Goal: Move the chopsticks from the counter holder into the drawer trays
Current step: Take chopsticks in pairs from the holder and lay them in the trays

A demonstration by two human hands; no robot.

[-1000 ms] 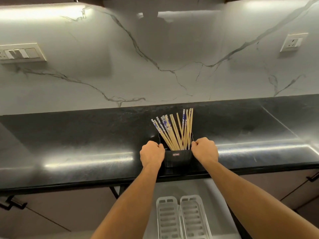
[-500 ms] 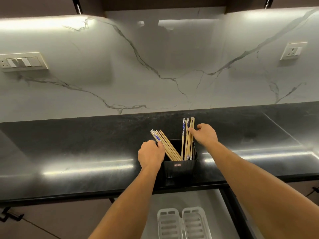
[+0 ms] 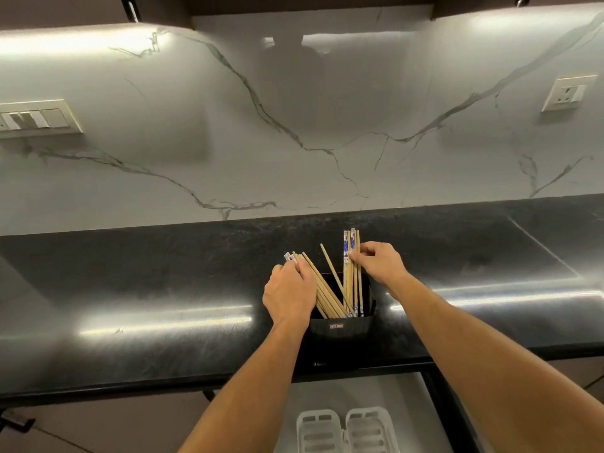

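A black holder (image 3: 341, 325) stands near the front edge of the black counter (image 3: 130, 289) with several wooden chopsticks in it. My left hand (image 3: 289, 294) is closed around a leaning bunch of chopsticks (image 3: 322, 289) on the holder's left side. My right hand (image 3: 380, 264) pinches an upright bunch of chopsticks (image 3: 352, 263), some with blue-patterned tops, on the right side. One single chopstick (image 3: 331, 273) leans between the two bunches. Below the counter, two white slotted trays (image 3: 346, 429) lie in the open drawer (image 3: 408, 397).
A marble backsplash rises behind the counter, with a switch plate (image 3: 36, 119) at left and a socket (image 3: 568, 93) at right. Dark cabinet fronts with a handle (image 3: 16, 420) sit under the counter at left.
Both hands left the holder's sides and went into the chopsticks. They split them into a left leaning bunch and a right upright bunch, each now gripped. The view tilted up slightly.
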